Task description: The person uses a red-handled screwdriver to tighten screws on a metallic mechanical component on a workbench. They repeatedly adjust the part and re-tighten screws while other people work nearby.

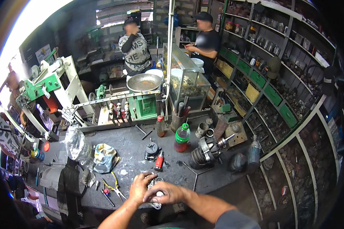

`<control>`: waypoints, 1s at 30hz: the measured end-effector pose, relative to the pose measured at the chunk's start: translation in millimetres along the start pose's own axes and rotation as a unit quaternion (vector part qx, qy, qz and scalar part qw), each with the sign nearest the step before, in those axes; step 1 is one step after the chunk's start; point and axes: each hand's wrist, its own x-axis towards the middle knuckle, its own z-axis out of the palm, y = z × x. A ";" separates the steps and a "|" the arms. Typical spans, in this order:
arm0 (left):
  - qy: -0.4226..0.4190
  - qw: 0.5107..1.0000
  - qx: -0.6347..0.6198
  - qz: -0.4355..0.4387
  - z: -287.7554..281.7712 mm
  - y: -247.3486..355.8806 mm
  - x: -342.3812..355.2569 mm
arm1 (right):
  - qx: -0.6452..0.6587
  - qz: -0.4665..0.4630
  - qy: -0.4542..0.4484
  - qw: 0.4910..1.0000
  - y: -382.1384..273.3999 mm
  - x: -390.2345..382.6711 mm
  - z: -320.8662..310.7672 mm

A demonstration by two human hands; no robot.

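Close to the near edge of the dark workbench, my left hand (140,187) is curled round the left side of a silver metal part (155,205). Over its top my right hand (168,193) is closed, thumb and fingers bent against it. My fingers cover most of the part, so its exact kind does not show. Just beyond them lie a red-bodied air tool (159,161) and a round black mechanical piece (152,148). To the left are yellow-handled pliers (114,186) and a small dark rod-like tool (107,198).
Right of my hands are a three-armed wrench (195,172) and a pulley assembly (204,152). Beyond stand a green-capped bottle (182,137) and a smaller bottle (160,126). A bench vise (55,177), cloth (105,158) and plastic bag (77,143) are leftward. Two people stand behind.
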 end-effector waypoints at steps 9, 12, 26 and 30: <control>0.034 0.999 -0.001 0.032 8.7 -6.5 -0.6 | -0.005 -0.082 0.088 0.993 -23.0 10.3 0.5; -0.052 0.994 -0.011 0.101 2.9 -28.8 16.1 | 0.169 0.059 -0.091 0.980 -14.4 13.7 -27.4; -0.015 0.989 0.021 0.143 6.1 -35.2 11.9 | 0.017 0.031 -0.080 0.996 -32.2 28.2 -14.3; -0.025 0.997 0.005 0.067 2.4 -12.2 10.0 | 0.027 0.081 0.046 0.995 -21.9 3.3 -7.3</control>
